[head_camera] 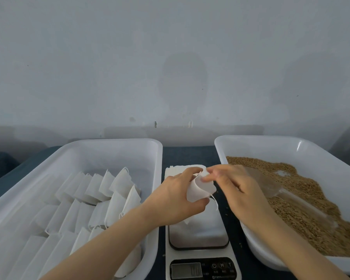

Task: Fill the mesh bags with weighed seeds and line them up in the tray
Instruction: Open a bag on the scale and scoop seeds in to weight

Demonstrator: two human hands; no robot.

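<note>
My left hand (175, 196) grips a small white mesh bag (200, 187) above the kitchen scale (198, 237). My right hand (228, 182) pinches the bag's upper edge from the right. The bag's drawstring hangs down below it. To the left, a white tray (101, 146) holds several white bags (101, 190) lined up in rows. On the right, another white tray (257, 141) holds brown seeds (303, 199), with a clear plastic scoop (271, 185) lying on them.
A stack of empty white bags (177, 169) lies behind the scale. The scale's display (186, 270) sits at the near edge, unreadable. The trays and scale stand on a dark blue tabletop (190, 154) against a pale wall.
</note>
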